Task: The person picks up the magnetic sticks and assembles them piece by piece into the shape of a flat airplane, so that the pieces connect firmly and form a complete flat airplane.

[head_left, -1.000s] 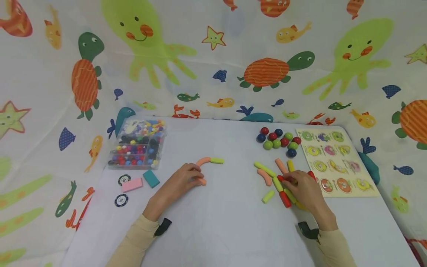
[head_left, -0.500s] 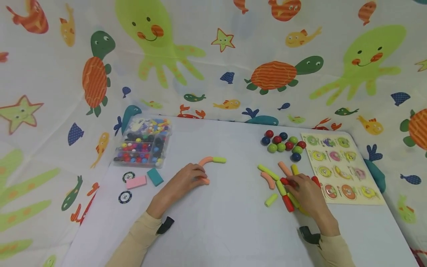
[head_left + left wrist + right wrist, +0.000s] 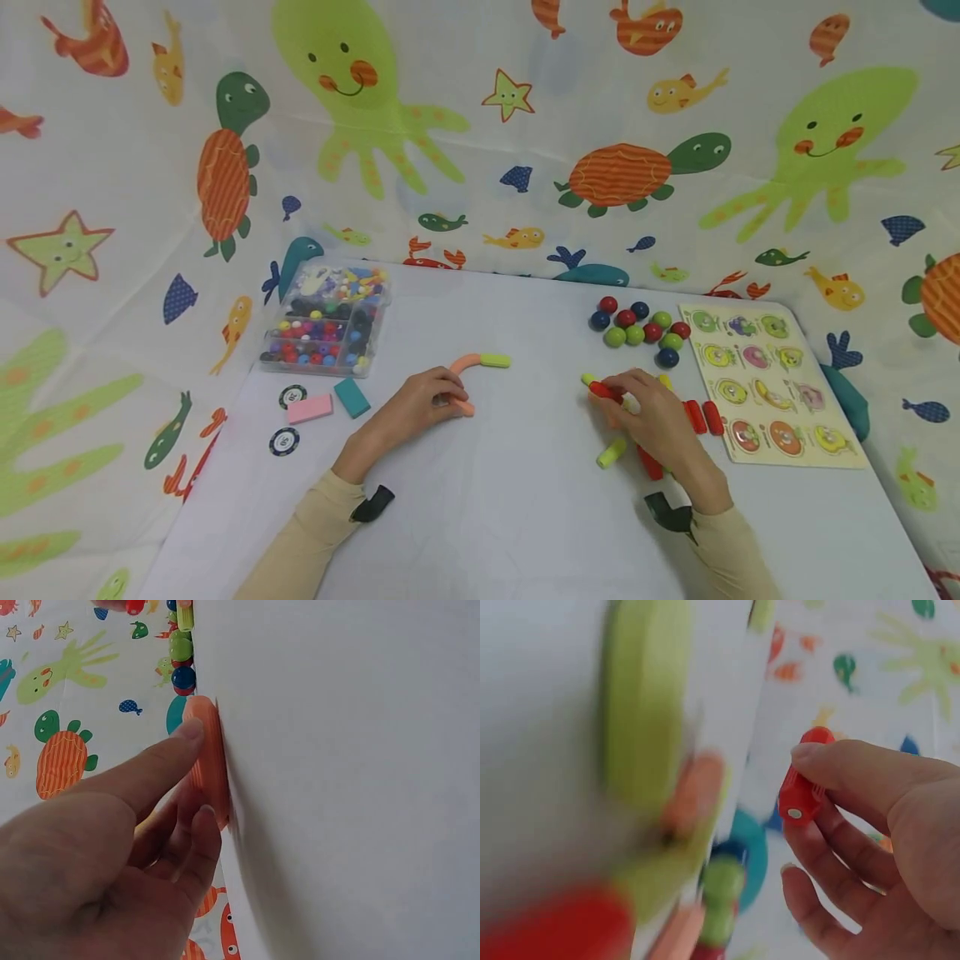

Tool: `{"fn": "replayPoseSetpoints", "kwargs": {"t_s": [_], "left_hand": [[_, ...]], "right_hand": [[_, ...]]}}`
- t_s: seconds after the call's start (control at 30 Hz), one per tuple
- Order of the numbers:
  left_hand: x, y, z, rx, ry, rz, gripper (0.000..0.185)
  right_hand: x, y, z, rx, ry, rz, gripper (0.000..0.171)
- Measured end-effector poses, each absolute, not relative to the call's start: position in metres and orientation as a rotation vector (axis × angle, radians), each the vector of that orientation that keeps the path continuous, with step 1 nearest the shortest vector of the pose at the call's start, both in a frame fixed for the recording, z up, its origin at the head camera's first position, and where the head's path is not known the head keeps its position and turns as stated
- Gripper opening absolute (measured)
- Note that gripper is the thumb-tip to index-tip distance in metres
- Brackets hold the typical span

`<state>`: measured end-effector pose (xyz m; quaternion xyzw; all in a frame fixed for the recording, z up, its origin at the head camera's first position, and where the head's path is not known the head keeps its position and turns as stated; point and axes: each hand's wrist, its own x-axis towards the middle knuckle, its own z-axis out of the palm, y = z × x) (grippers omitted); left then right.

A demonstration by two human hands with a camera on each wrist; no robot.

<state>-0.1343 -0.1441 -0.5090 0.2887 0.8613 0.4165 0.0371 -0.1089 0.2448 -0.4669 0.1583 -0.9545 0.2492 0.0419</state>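
My left hand (image 3: 420, 404) pinches a peach-orange stick (image 3: 210, 754) between thumb and fingers at the tabletop. Beyond its fingertips, a curved peach-orange piece (image 3: 465, 362) lies end to end with a yellow-green stick (image 3: 496, 360). My right hand (image 3: 652, 412) grips a short red stick (image 3: 804, 784) with a small pale metallic dot in its end, held above the pile. Under and around that hand lie more sticks, including a yellow-green one (image 3: 612, 453) and a red one (image 3: 649, 463); the hand hides much of the pile.
Two red sticks (image 3: 703, 417) lie right of the pile, beside a fruit picture board (image 3: 817, 392). Behind are red, blue and green balls (image 3: 634, 335). At left stand a compartment box of beads (image 3: 326, 321), a pink block (image 3: 309, 408), a teal block (image 3: 352, 398) and two round chips (image 3: 284, 442).
My right hand has picked a red stick out of the pile and moved left with it. The left hand stays on its piece. The head view has shifted slightly.
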Motion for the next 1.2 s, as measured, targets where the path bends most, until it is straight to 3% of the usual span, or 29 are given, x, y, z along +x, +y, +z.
{"fn": "replayPoseSetpoints", "kwargs": {"t_s": [0.23,0.5,1.2], "left_hand": [[-0.136,-0.143,-0.512,0.923,2.658,1.272,0.019],[-0.136,-0.143,-0.508,0.883,2.666,1.225,0.019],[-0.137,-0.142,-0.506,0.905,2.688,1.181,0.017]], "right_hand": [[-0.124,0.185,-0.48,0.844,-2.86,0.796,0.031],[-0.129,0.13,-0.488,1.003,-2.931,0.857,0.024],[-0.131,0.104,-0.497,1.092,-2.983,0.791,0.02]]}}
